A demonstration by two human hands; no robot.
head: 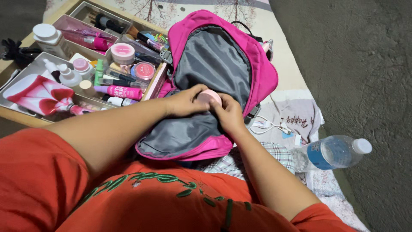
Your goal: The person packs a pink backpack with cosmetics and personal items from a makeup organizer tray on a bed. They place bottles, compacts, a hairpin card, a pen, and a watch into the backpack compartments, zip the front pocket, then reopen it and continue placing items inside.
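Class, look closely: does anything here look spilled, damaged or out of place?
Nothing looks spilled or broken. The one oddity is the water bottle, lying on its side at the mat's edge, capped. Both the left hand and right hand hold a small pink jar over the open pink backpack.

The pink backpack (262, 73) is woven cloth, matt outside, with a smooth grey lining that has a faint sheen. The small round pink jar (209, 97) between the left hand (185, 103) and right hand (229, 114) looks like smooth matt plastic. The water bottle (332, 152) is clear glossy plastic with a white cap. The organiser tray (64, 19) is translucent plastic holding glossy plastic tubes and jars. The floor (365, 56) looks rough and grainy.
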